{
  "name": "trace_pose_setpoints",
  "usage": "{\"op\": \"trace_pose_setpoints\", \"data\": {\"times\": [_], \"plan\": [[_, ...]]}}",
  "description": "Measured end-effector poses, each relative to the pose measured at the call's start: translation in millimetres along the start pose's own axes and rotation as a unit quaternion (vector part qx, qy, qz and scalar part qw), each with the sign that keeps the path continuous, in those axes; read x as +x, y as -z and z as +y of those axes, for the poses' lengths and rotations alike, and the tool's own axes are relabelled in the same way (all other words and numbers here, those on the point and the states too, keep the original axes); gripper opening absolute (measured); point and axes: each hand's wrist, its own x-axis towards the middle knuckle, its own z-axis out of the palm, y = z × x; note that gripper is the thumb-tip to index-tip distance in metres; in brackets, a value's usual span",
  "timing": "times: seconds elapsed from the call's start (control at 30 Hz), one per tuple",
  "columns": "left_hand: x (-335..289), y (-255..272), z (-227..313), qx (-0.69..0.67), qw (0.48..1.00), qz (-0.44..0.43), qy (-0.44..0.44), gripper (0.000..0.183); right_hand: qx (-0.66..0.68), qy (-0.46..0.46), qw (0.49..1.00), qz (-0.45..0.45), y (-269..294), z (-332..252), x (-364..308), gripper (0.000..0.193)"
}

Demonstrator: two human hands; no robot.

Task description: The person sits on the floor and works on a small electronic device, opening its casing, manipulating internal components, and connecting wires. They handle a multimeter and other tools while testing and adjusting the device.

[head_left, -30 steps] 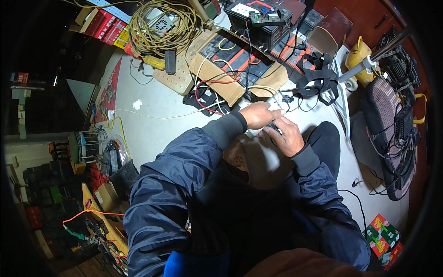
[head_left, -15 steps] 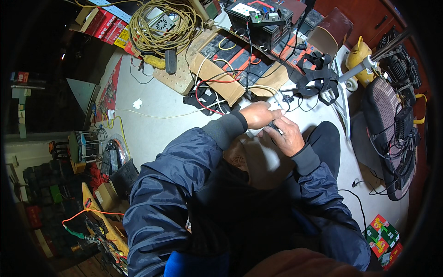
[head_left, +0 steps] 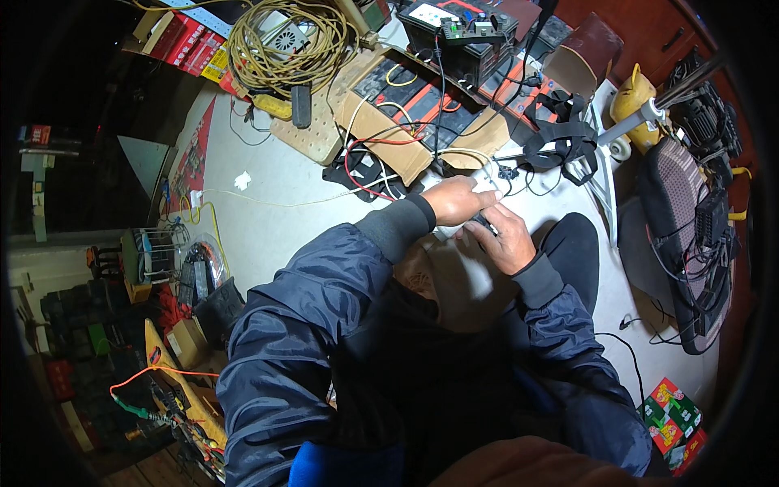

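My left hand [head_left: 453, 200] and my right hand [head_left: 511, 242] meet in front of me, both closed with fingertips close together. A white piece [head_left: 484, 183] shows just beyond my left fingers, with pale cables running to it. Part of a small dark object [head_left: 484, 221] is visible between my right thumb and fingers. My fingers cover most of what they hold, so its kind cannot be made out. Beyond my hands stands an opened cardboard box [head_left: 406, 162] holding black-and-orange batteries [head_left: 438, 101], with red, white and black wires trailing out.
A black battery-like unit [head_left: 462, 61] with a small circuit board on top stands behind the box. A coil of yellow cable [head_left: 247, 61] lies far left. Black straps [head_left: 564, 138] and a metal stand [head_left: 604, 174] are on the right, near a dark padded seat [head_left: 677, 235].
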Motion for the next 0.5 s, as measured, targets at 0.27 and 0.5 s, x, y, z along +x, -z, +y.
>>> {"op": "trace_pose_setpoints", "data": {"times": [0.27,0.5], "plan": [[-7,1,10,-0.045,0.998,-0.017,0.038,0.057,-0.016,0.010,1.000,0.001,0,4,-2,0.014],[-11,-2,13,-0.021,0.999,-0.010,0.025,0.064,-0.008,-0.002,1.000,-0.014,-1,3,-5,0.021]]}}
